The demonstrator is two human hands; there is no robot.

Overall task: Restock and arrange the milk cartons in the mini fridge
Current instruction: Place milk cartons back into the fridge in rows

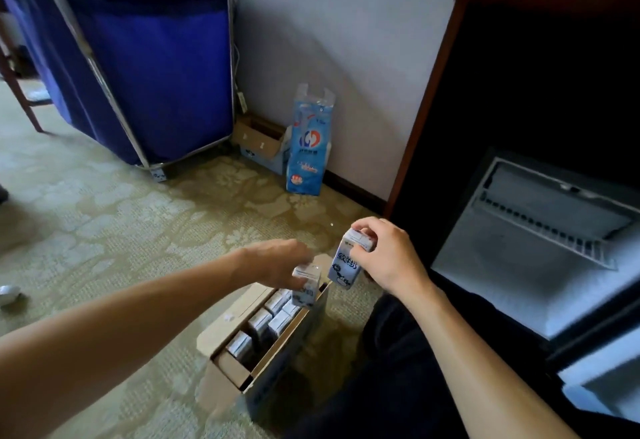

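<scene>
The right hand (388,257) pinched a milk carton (348,264) by its top, thumb and curled fingers closed round the upper end. The carton hung tilted in the air, just above the far end of a cardboard box (232,317). The left hand (278,262) reached in beside it, palm down, with its fingers closed on the top of a second carton (306,286). That carton stood upright, its lower part still inside the far end of the box. The two cartons were just beside each other; whether they touched could not be told.

The box stood open on the carpeted floor (104,231) near the bottom edge of the view, its flaps folded outward. Rows of packed cartons (273,317) stood in it with their tops up, and there was a gap at the near end. A dark trouser leg (398,352) lay against the right side of the box.

To the right, the mini fridge (519,258) stood open inside a dark wooden cabinet (427,92). Its pale interior showed no cartons in the part that could be seen.

Farther off, a blue printed package (308,148) stood upright against the wall. A small open box (258,137) sat just to its left. A blue fabric cart (149,58) on a metal frame filled the far left corner of the floor.
</scene>
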